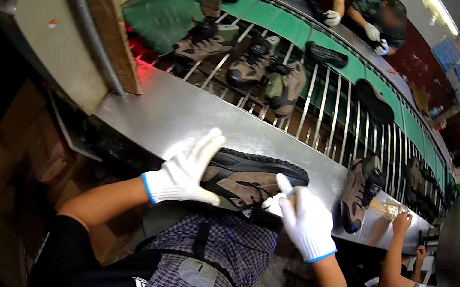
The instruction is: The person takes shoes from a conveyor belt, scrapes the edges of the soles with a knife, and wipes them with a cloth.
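A brown and black lace-up shoe [241, 183] lies on its side at the near edge of the metal counter, its black sole turned away from me. My left hand [188, 170], in a white knit glove with a blue cuff, clasps the shoe's left end between straight fingers and thumb. Over the shoe's right end is my right hand [308, 220], gloved the same way, its fingers bent together near the laces. A small white patch shows under those fingers; whether it is cloth or glove I cannot tell.
Beyond the metal counter [155, 100] runs a roller conveyor [324, 107] bearing several brown shoes [248, 61] and black soles [374, 101]. Another shoe [361, 190] stands on the counter to my right. Co-workers sit across the line and at right. A grey pipe [85, 10] rises at left.
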Tool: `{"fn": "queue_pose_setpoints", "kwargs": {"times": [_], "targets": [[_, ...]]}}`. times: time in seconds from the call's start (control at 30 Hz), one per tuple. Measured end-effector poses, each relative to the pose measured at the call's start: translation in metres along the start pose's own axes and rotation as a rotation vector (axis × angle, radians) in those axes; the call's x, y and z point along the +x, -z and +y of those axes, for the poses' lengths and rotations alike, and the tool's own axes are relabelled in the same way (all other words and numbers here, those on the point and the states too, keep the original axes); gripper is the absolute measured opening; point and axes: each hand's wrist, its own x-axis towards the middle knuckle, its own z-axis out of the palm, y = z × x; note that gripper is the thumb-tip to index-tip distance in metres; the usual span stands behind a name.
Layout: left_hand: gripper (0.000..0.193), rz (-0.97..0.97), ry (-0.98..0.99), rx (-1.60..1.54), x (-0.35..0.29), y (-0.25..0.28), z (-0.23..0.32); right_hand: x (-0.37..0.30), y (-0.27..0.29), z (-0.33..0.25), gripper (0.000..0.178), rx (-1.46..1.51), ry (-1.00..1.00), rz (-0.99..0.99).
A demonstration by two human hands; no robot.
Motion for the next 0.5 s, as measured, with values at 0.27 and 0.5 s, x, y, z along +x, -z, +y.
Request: {"fn": "queue_pose_setpoints", "kwargs": {"times": [0.27, 0.5], "targets": [[0.120, 0.076, -0.035, -0.020, 0.002, -0.004, -0.002, 0.050, 0.001, -0.082, 0.035, 0.223, 0.146, -0.084], [0.124, 0.131, -0.012, -0.072, -0.006, -0.003, -0.001, 0.057, -0.004, -0.047, 0.039, 0.078, 0.133, -0.076]]}}
